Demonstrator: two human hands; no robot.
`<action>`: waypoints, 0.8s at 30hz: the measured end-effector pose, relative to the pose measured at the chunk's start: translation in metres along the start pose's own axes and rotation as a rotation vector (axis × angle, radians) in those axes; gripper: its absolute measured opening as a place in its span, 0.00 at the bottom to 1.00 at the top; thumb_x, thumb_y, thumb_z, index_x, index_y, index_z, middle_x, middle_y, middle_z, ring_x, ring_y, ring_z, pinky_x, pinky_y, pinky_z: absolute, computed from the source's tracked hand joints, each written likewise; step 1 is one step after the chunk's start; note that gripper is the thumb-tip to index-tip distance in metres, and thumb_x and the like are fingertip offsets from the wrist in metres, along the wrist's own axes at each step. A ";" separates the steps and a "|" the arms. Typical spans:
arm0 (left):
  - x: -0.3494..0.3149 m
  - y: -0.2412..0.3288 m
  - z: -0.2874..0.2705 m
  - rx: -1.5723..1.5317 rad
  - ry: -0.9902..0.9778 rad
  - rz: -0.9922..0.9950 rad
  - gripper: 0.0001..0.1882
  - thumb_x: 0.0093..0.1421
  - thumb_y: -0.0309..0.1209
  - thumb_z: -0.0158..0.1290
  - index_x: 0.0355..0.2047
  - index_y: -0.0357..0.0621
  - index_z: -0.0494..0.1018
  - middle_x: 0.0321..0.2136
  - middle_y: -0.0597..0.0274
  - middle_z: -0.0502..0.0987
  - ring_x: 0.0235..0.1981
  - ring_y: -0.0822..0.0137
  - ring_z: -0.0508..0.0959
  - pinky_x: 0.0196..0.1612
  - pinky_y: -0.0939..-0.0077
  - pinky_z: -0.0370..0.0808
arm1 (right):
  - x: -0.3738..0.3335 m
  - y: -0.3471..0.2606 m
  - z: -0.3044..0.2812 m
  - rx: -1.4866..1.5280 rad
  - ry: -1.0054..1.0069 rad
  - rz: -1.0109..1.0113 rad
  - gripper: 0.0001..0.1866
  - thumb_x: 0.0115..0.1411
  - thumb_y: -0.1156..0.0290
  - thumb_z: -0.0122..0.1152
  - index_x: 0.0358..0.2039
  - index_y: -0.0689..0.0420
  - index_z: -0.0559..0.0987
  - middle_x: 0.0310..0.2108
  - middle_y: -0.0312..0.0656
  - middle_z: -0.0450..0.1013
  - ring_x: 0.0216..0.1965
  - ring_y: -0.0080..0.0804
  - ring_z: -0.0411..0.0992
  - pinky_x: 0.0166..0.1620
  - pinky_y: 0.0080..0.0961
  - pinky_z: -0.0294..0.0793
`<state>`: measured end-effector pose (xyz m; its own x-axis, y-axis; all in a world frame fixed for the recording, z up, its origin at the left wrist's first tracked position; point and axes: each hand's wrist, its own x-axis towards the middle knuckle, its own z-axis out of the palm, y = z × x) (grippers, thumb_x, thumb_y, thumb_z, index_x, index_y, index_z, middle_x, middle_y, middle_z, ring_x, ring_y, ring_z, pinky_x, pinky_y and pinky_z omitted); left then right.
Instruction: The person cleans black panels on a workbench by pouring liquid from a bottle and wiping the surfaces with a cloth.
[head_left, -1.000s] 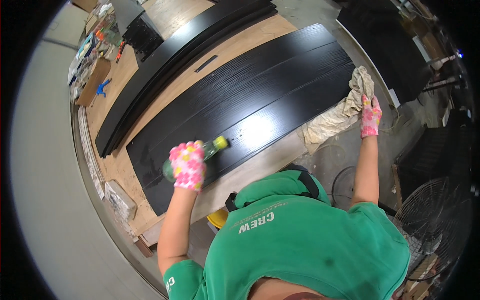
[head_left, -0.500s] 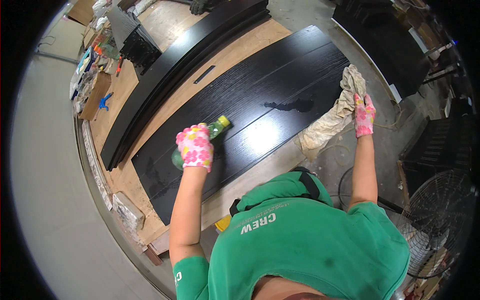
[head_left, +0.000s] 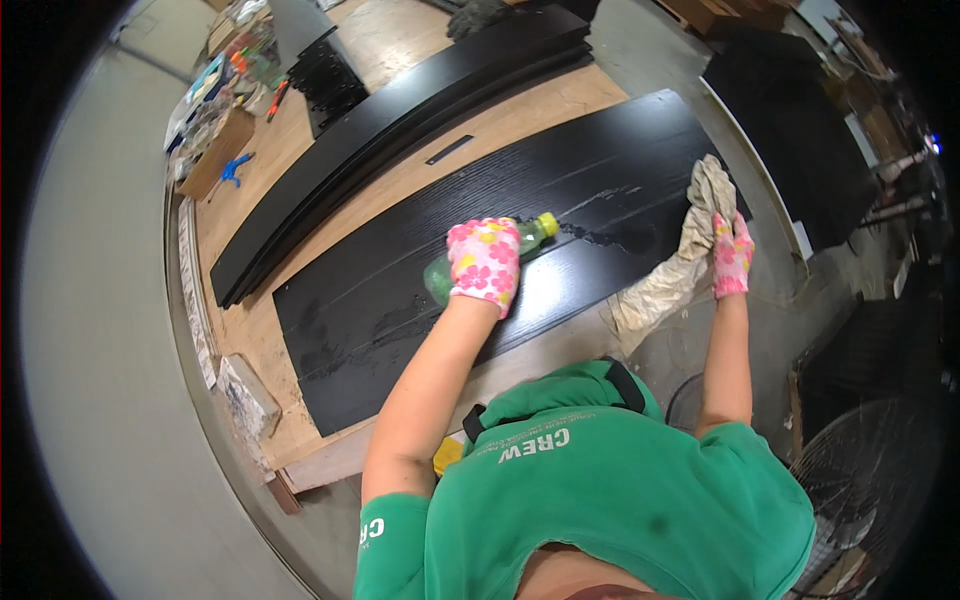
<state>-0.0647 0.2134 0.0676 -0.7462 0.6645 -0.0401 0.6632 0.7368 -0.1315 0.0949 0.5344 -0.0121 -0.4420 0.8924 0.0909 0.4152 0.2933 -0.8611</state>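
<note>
My left hand (head_left: pixel 484 262), in a pink flowered glove, is closed round a green plastic bottle (head_left: pixel 437 279) with a yellow cap. The bottle lies tilted over a black wood-grain panel (head_left: pixel 560 155), its capped end toward the right. Wet streaks show on the panel to the right of the cap and at its left part. At the panel's right edge my right hand (head_left: pixel 733 255), gloved alike, is closed on a crumpled beige cloth (head_left: pixel 655 300). The cloth hangs down past the near edge of the panel.
Behind the panel lies a stack of curved black boards (head_left: pixel 400 125) on the wooden table (head_left: pixel 300 190). A small dark strip (head_left: pixel 450 150) lies between. A blue tool (head_left: pixel 234 169) is at the left, a wrapped block (head_left: pixel 248 395) at the table's near left corner, a fan (head_left: pixel 865 490) at the right.
My left hand has moved right across the panel with the bottle. More wet marks show on the panel's left and right parts. My right hand still holds the cloth at the right edge.
</note>
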 end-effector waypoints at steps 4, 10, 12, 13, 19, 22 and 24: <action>-0.026 -0.056 -0.008 0.063 -0.072 -0.195 0.07 0.43 0.28 0.56 0.25 0.50 0.75 0.27 0.60 0.78 0.34 0.59 0.79 0.37 0.64 0.72 | -0.004 -0.001 -0.004 -0.087 0.036 0.016 0.26 0.56 0.60 0.59 0.51 0.64 0.72 0.46 0.55 0.73 0.49 0.44 0.72 0.50 0.30 0.68; -0.120 -0.176 -0.011 0.337 -0.243 -0.480 0.10 0.43 0.29 0.58 0.29 0.51 0.76 0.30 0.61 0.79 0.37 0.61 0.79 0.38 0.66 0.72 | 0.004 0.007 0.005 0.077 -0.071 -0.030 0.24 0.58 0.63 0.59 0.51 0.65 0.71 0.45 0.50 0.73 0.45 0.35 0.71 0.49 0.26 0.67; -0.159 -0.221 -0.006 0.360 -0.226 -0.588 0.08 0.43 0.28 0.57 0.27 0.49 0.77 0.29 0.58 0.79 0.35 0.59 0.79 0.37 0.65 0.73 | -0.009 -0.015 0.002 0.116 -0.140 -0.044 0.22 0.59 0.65 0.58 0.51 0.64 0.72 0.44 0.44 0.74 0.44 0.30 0.71 0.48 0.23 0.67; -0.174 -0.241 -0.005 0.346 -0.209 -0.646 0.06 0.44 0.28 0.57 0.26 0.48 0.77 0.28 0.56 0.79 0.34 0.58 0.80 0.37 0.64 0.74 | -0.006 -0.016 0.001 0.107 -0.155 -0.064 0.21 0.60 0.67 0.57 0.52 0.63 0.71 0.44 0.41 0.74 0.43 0.27 0.70 0.47 0.21 0.67; -0.233 -0.291 0.003 0.352 -0.069 -0.761 0.09 0.52 0.28 0.46 0.24 0.47 0.78 0.26 0.52 0.79 0.31 0.55 0.80 0.34 0.62 0.74 | -0.024 -0.060 0.010 0.182 -0.275 -0.119 0.20 0.61 0.67 0.54 0.51 0.64 0.71 0.46 0.43 0.73 0.45 0.27 0.69 0.49 0.22 0.65; -0.221 -0.262 -0.011 0.230 0.043 -0.559 0.04 0.46 0.26 0.50 0.20 0.47 0.75 0.22 0.52 0.77 0.29 0.54 0.79 0.32 0.61 0.73 | -0.044 -0.079 0.014 0.261 -0.330 -0.142 0.19 0.60 0.68 0.55 0.51 0.64 0.72 0.45 0.42 0.73 0.43 0.26 0.70 0.48 0.21 0.66; -0.215 -0.248 -0.014 0.118 0.103 -0.546 0.09 0.42 0.26 0.57 0.27 0.48 0.73 0.28 0.54 0.77 0.35 0.55 0.78 0.37 0.62 0.72 | -0.054 -0.097 0.019 0.194 -0.398 -0.162 0.19 0.60 0.69 0.57 0.50 0.63 0.72 0.43 0.42 0.73 0.42 0.24 0.70 0.46 0.20 0.68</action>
<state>-0.0678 -0.1107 0.1227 -0.9657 0.2041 0.1604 0.1674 0.9619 -0.2160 0.0636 0.4515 0.0570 -0.7751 0.6284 0.0655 0.1764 0.3148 -0.9326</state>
